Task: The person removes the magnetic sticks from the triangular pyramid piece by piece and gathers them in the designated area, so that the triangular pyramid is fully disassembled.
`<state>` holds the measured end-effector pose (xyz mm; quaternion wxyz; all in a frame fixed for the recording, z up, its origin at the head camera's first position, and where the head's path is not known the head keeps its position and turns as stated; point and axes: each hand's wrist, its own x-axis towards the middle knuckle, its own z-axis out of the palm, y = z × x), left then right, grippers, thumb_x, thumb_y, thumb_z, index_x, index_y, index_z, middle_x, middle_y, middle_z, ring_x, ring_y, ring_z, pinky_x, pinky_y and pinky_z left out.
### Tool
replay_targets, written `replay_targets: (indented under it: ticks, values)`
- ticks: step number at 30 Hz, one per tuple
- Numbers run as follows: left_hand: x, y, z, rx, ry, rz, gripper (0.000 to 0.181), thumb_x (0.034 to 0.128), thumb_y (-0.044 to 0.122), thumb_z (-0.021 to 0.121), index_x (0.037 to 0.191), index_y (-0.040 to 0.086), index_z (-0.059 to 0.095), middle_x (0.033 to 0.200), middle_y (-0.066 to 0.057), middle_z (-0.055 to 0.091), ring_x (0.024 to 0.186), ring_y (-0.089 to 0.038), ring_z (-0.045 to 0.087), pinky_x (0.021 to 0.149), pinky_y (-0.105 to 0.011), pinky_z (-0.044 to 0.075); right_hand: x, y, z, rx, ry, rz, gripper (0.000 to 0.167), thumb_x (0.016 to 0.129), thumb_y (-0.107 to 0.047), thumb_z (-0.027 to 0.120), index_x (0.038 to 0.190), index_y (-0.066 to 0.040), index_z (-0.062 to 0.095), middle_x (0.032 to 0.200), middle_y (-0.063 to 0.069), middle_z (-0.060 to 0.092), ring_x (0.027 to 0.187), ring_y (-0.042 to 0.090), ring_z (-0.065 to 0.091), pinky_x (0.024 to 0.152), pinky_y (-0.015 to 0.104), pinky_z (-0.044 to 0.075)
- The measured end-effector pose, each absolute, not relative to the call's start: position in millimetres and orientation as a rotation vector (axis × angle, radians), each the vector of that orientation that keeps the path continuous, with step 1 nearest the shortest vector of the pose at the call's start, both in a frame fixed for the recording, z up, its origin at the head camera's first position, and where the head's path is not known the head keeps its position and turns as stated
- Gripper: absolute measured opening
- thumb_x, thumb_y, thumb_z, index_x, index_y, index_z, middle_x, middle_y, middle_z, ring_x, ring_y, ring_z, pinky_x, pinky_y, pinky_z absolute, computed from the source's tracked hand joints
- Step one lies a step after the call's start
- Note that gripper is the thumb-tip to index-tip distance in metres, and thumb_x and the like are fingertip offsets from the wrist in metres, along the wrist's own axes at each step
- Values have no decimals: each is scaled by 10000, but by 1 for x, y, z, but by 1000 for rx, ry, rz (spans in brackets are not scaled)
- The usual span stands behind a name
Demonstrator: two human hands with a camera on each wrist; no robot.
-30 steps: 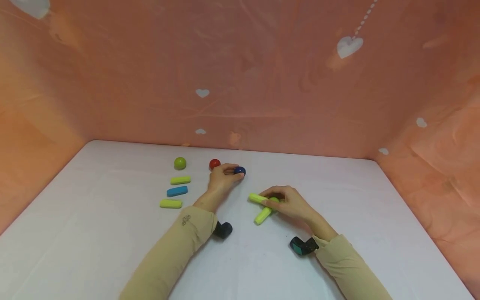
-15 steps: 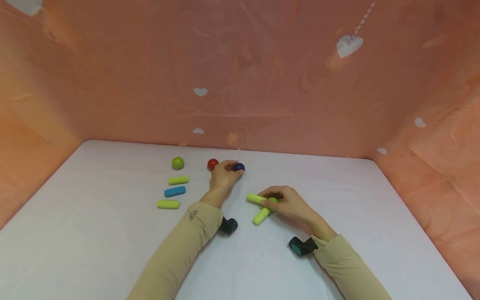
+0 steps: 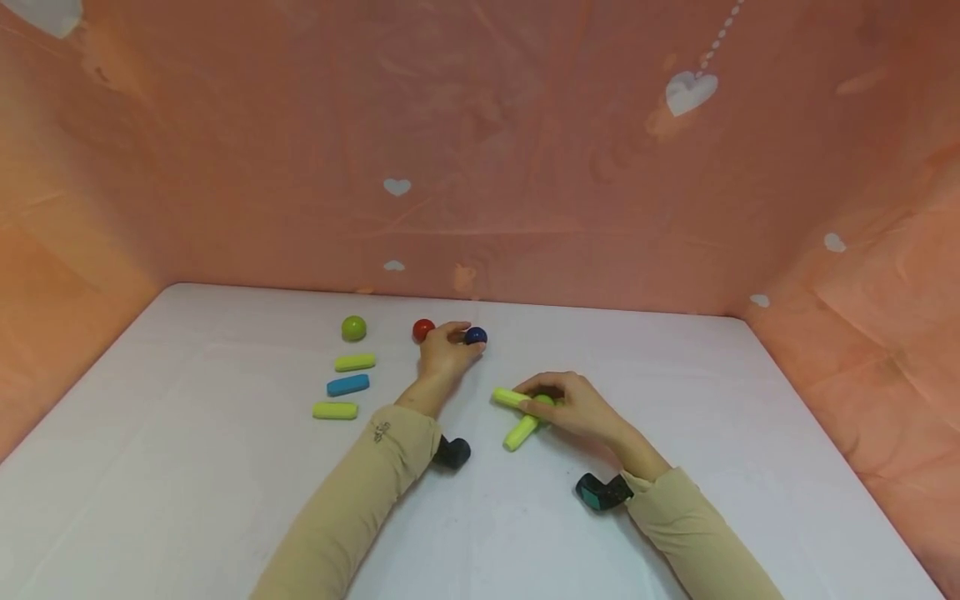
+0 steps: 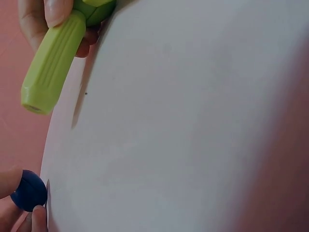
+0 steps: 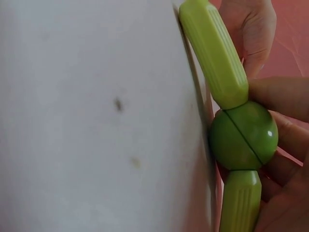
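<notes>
My left hand point(image 3: 444, 357) is at the far middle of the table, pinching a dark blue ball point(image 3: 476, 336) between thumb and fingers. The left wrist view catches the same blue ball point(image 4: 30, 191) at its lower left edge. Nearer and to the right, my right hand point(image 3: 581, 406) grips a joined piece: a green ball point(image 5: 244, 135) with yellow-green ridged rods. One rod point(image 5: 217, 53) and another rod point(image 5: 240, 200) meet the ball at an angle. My right fingers cover part of this piece. The blue ball and the joined piece are apart.
Just left of my left hand sits a red ball point(image 3: 423, 330). Further left lie a lime-green ball point(image 3: 354, 328), a yellow-green rod point(image 3: 355, 362), a blue rod point(image 3: 348, 385) and another yellow-green rod point(image 3: 335, 411). An orange cloth point(image 3: 480, 167) rises behind the white table point(image 3: 187, 500).
My left forearm has swung slightly right and the blue ball has gone slightly farther back, still pinched. The right hand keeps its grip with hardly any movement. The head view has shifted a little.
</notes>
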<state>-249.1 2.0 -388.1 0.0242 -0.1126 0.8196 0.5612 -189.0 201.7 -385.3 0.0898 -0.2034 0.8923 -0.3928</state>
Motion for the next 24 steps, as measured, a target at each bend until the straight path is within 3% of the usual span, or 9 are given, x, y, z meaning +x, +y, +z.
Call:
replay_targets:
  ticks: [24]
  values:
    - [-246,0,-388,-394,2515,1705,502,826,162,739,1300,103,582,1283,-142,608,1239,-297,525,1050,-405,413,-189,202,-385,-600,2651,-1165,209,890,-211,675,1072,-120,720,1006,29,697,843,136,553,751,256,468]
